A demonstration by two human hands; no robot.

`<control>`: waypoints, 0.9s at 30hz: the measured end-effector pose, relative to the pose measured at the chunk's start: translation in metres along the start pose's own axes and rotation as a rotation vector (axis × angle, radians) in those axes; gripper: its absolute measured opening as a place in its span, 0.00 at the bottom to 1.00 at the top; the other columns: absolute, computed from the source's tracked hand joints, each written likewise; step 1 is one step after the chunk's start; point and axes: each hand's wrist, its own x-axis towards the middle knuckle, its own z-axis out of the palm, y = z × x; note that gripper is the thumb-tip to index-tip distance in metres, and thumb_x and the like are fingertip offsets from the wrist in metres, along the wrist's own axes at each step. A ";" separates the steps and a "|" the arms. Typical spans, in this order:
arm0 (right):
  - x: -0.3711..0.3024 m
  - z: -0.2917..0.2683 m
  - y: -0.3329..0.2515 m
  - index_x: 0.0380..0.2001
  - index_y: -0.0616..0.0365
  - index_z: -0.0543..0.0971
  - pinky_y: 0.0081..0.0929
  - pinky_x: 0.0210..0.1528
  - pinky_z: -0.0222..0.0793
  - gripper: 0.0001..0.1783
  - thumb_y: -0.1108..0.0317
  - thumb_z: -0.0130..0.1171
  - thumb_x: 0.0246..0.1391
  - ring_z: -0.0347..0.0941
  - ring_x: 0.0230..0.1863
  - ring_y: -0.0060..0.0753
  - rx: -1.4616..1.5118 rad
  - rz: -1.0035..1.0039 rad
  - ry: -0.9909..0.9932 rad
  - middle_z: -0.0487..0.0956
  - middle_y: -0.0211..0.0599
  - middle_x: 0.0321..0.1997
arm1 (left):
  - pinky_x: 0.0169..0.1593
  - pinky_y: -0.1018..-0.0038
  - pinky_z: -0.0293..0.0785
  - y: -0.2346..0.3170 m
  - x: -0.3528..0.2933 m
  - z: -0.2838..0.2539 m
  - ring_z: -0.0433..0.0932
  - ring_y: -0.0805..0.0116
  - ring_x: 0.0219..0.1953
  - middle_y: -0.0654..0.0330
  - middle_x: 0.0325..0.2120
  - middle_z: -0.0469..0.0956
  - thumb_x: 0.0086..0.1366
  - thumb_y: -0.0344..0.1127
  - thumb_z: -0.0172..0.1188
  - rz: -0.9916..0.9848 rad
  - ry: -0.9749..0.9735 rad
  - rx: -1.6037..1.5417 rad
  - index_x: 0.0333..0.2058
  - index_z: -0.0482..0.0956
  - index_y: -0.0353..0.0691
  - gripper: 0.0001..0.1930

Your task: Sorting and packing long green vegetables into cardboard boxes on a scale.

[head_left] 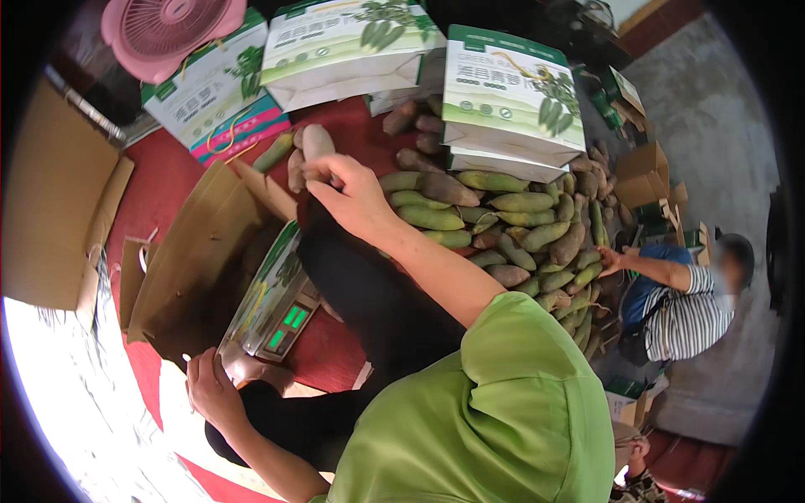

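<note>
At the back, my right hand (348, 197) has its fingers closed around the lower end of a pale, purplish-brown radish (318, 141). Beside it lie a brownish radish (296, 172) and a green one (274, 152). My left hand (214, 390) is closed at the near edge of an open carton (189, 268), brown inside and printed green and white outside; its fingertips are partly hidden. The carton tilts over a weighing scale with a lit green display (288, 327). The carton's bottom is in shadow, so I cannot tell what is inside.
A large pile of green and brown radishes (520, 218) lies to the right, where a person in a striped shirt (692, 314) reaches in. Printed gift boxes (511, 92) and a pink fan (176, 33) stand at the back. A brown carton (54, 193) is at left.
</note>
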 end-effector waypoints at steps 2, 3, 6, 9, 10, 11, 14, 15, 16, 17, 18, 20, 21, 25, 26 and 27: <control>-0.025 -0.018 0.054 0.41 0.59 0.78 0.27 0.40 0.71 0.12 0.72 0.60 0.51 0.76 0.38 0.30 -0.001 0.158 0.064 0.80 0.37 0.37 | 0.44 0.62 0.71 0.003 0.002 0.001 0.77 0.54 0.38 0.58 0.34 0.78 0.62 0.34 0.56 -0.036 -0.016 -0.004 0.38 0.81 0.41 0.08; -0.038 -0.028 0.085 0.40 0.58 0.78 0.31 0.39 0.71 0.12 0.70 0.60 0.49 0.77 0.37 0.39 0.040 0.213 0.104 0.81 0.41 0.36 | 0.44 0.62 0.71 0.003 0.003 0.003 0.77 0.54 0.38 0.58 0.34 0.78 0.62 0.34 0.56 -0.009 -0.017 -0.010 0.38 0.81 0.41 0.08; -0.089 -0.054 0.148 0.41 0.59 0.78 0.34 0.44 0.72 0.14 0.70 0.60 0.49 0.78 0.42 0.42 -0.262 0.343 0.094 0.81 0.44 0.39 | 0.44 0.60 0.70 -0.009 -0.003 0.006 0.77 0.53 0.37 0.56 0.33 0.78 0.63 0.35 0.56 0.054 0.063 0.024 0.39 0.80 0.41 0.09; -0.148 -0.085 0.204 0.42 0.59 0.79 0.36 0.49 0.72 0.18 0.65 0.61 0.47 0.77 0.46 0.47 -0.384 0.624 0.095 0.81 0.46 0.41 | 0.45 0.61 0.70 -0.009 -0.002 0.006 0.76 0.53 0.38 0.55 0.33 0.78 0.64 0.35 0.56 0.028 0.042 -0.013 0.39 0.80 0.40 0.09; -0.164 -0.092 0.203 0.43 0.59 0.79 0.37 0.49 0.72 0.19 0.64 0.61 0.46 0.77 0.47 0.47 -0.419 0.700 0.106 0.81 0.47 0.42 | 0.45 0.63 0.69 -0.009 -0.003 0.005 0.76 0.53 0.37 0.54 0.34 0.78 0.64 0.35 0.56 -0.002 0.023 0.004 0.40 0.80 0.39 0.10; -0.178 -0.102 0.200 0.43 0.58 0.79 0.37 0.50 0.71 0.20 0.63 0.61 0.46 0.76 0.48 0.48 -0.454 0.777 0.120 0.81 0.47 0.43 | 0.45 0.63 0.69 -0.012 -0.002 0.007 0.76 0.53 0.37 0.54 0.34 0.78 0.64 0.35 0.56 0.015 0.020 0.008 0.40 0.80 0.39 0.10; -0.221 -0.132 0.227 0.44 0.58 0.79 0.38 0.51 0.71 0.21 0.62 0.62 0.45 0.76 0.48 0.49 -0.584 0.922 0.119 0.81 0.48 0.43 | 0.46 0.62 0.68 -0.016 0.001 0.012 0.77 0.54 0.36 0.55 0.34 0.78 0.64 0.34 0.55 0.131 0.103 0.009 0.40 0.80 0.38 0.10; -0.234 -0.142 0.230 0.44 0.59 0.78 0.38 0.51 0.71 0.22 0.62 0.62 0.45 0.76 0.48 0.50 -0.585 0.963 0.162 0.81 0.48 0.42 | 0.45 0.62 0.69 -0.013 0.002 0.011 0.77 0.55 0.36 0.55 0.34 0.79 0.65 0.34 0.55 0.139 0.130 -0.001 0.41 0.80 0.38 0.10; -0.252 -0.154 0.246 0.44 0.58 0.78 0.39 0.51 0.71 0.21 0.62 0.61 0.45 0.76 0.49 0.50 -0.593 0.975 0.205 0.81 0.49 0.43 | 0.44 0.62 0.70 -0.008 0.004 0.012 0.77 0.55 0.36 0.55 0.34 0.79 0.65 0.33 0.54 0.150 0.156 -0.019 0.41 0.80 0.37 0.10; -0.264 -0.162 0.253 0.44 0.58 0.78 0.39 0.52 0.70 0.21 0.62 0.61 0.46 0.75 0.49 0.51 -0.599 0.984 0.245 0.80 0.50 0.43 | 0.44 0.62 0.70 -0.006 0.005 0.012 0.77 0.55 0.36 0.55 0.34 0.79 0.65 0.33 0.54 0.166 0.149 -0.021 0.41 0.80 0.37 0.10; -0.276 -0.173 0.260 0.44 0.58 0.78 0.39 0.52 0.70 0.21 0.62 0.61 0.46 0.75 0.49 0.51 -0.595 0.996 0.259 0.80 0.50 0.43 | 0.43 0.62 0.71 -0.005 0.006 0.013 0.77 0.56 0.35 0.55 0.33 0.79 0.66 0.33 0.54 0.164 0.167 -0.041 0.41 0.80 0.37 0.10; -0.283 -0.186 0.254 0.44 0.58 0.78 0.38 0.53 0.70 0.19 0.64 0.60 0.46 0.75 0.50 0.51 -0.638 1.065 0.297 0.80 0.52 0.44 | 0.42 0.63 0.72 -0.008 0.005 0.014 0.77 0.56 0.35 0.55 0.33 0.78 0.66 0.32 0.54 0.171 0.184 -0.054 0.42 0.80 0.37 0.10; -0.288 -0.189 0.251 0.44 0.58 0.78 0.38 0.53 0.70 0.19 0.64 0.60 0.46 0.75 0.50 0.51 -0.630 1.073 0.307 0.80 0.52 0.44 | 0.40 0.63 0.72 -0.012 0.005 0.015 0.77 0.56 0.35 0.55 0.32 0.78 0.67 0.32 0.53 0.189 0.200 -0.027 0.42 0.80 0.36 0.10; -0.303 -0.209 0.251 0.45 0.58 0.78 0.39 0.54 0.69 0.20 0.67 0.61 0.46 0.74 0.51 0.51 -0.627 1.103 0.398 0.79 0.52 0.45 | 0.38 0.63 0.73 -0.018 0.007 0.018 0.77 0.57 0.35 0.55 0.32 0.78 0.67 0.32 0.53 0.217 0.213 -0.002 0.42 0.80 0.36 0.10; -0.304 -0.209 0.252 0.45 0.58 0.78 0.38 0.54 0.69 0.20 0.66 0.61 0.46 0.75 0.51 0.50 -0.623 1.113 0.384 0.80 0.51 0.45 | 0.38 0.64 0.74 -0.017 0.007 0.015 0.78 0.57 0.34 0.55 0.32 0.79 0.67 0.32 0.53 0.221 0.209 0.033 0.41 0.80 0.36 0.10; -0.307 -0.210 0.254 0.45 0.58 0.78 0.38 0.54 0.69 0.20 0.66 0.61 0.45 0.75 0.50 0.50 -0.619 1.124 0.366 0.80 0.50 0.45 | 0.38 0.64 0.74 -0.018 0.010 0.018 0.78 0.57 0.34 0.55 0.32 0.79 0.67 0.32 0.53 0.228 0.205 0.034 0.41 0.80 0.36 0.10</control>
